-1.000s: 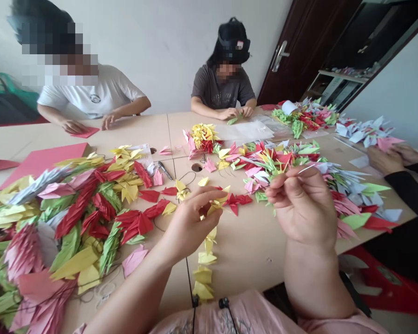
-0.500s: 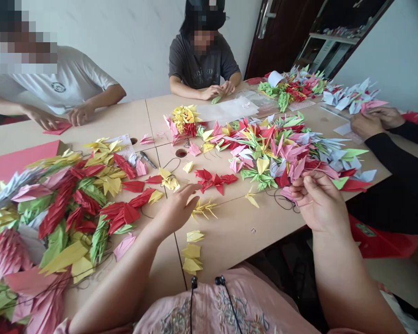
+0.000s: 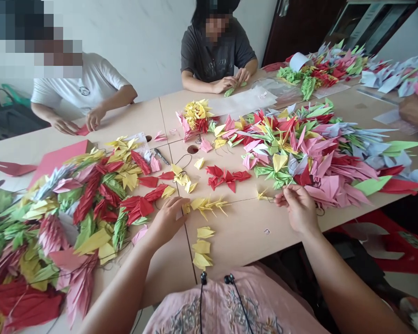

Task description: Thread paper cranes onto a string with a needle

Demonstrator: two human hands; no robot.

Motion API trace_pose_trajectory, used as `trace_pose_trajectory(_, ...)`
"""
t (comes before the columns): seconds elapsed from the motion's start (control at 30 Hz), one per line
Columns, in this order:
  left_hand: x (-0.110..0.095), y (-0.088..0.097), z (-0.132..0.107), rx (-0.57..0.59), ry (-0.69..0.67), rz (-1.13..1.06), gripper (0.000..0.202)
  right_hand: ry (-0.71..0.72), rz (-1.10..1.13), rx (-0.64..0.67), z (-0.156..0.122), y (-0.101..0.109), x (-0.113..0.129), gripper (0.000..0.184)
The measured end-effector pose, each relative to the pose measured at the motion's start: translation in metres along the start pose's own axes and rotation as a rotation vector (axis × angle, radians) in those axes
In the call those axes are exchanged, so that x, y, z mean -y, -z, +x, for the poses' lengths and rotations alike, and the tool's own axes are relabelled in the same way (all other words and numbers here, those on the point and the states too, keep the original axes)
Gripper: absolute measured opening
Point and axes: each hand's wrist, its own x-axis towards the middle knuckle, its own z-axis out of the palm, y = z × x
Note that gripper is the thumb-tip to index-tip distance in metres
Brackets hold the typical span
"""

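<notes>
My left hand point(image 3: 169, 219) is closed at the left end of a row of yellow folded paper cranes point(image 3: 208, 206), its fingertips on the end one. My right hand point(image 3: 297, 208) pinches a dark thread point(image 3: 271, 199) between thumb and forefinger; a thin pale tip shows above the fingers, too small to name. A single yellow crane point(image 3: 262, 194) lies just left of that hand, by the thread. Several loose yellow folded pieces point(image 3: 202, 247) form a column below the row. Beyond it lies a row of red cranes point(image 3: 227, 178).
Heaps of coloured paper cranes lie to the left point(image 3: 94, 199) and right point(image 3: 320, 162). A black pen point(image 3: 161, 156) and a hole point(image 3: 192, 149) are mid-table. Two people fold paper across the table; another person's hand point(image 3: 416, 111) is at the right edge.
My left hand has come down to the left end of the yellow row, its fingers closing. My right hand has moved left and lower, near the single yellow crane. The view has shifted.
</notes>
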Motion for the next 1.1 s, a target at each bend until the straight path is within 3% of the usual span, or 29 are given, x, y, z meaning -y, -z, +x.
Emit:
trace_pose_trajectory(0.23,-0.003,0.01,-0.001,0.002,-0.026,0.031,0.051,0.02,-0.055,0.015,-0.001,0.001,-0.004,0.036)
trace_pose_trajectory(0.47,-0.005,-0.001,0.004,0.009,-0.061,0.033,0.038,0.041,-0.085,0.026,0.0,0.0,-0.005,0.034)
trace_pose_trajectory(0.67,-0.008,0.002,0.0,0.014,-0.088,0.03,0.045,0.039,-0.097,0.035,0.0,0.001,-0.005,0.035)
trace_pose_trajectory(0.87,-0.009,-0.002,0.002,0.036,-0.096,0.028,0.035,0.04,-0.105,0.034,-0.001,-0.001,-0.005,0.035)
trace_pose_trajectory(1.1,-0.006,0.005,-0.003,0.053,-0.098,0.005,0.04,0.045,-0.115,0.039,0.0,0.0,-0.006,0.036)
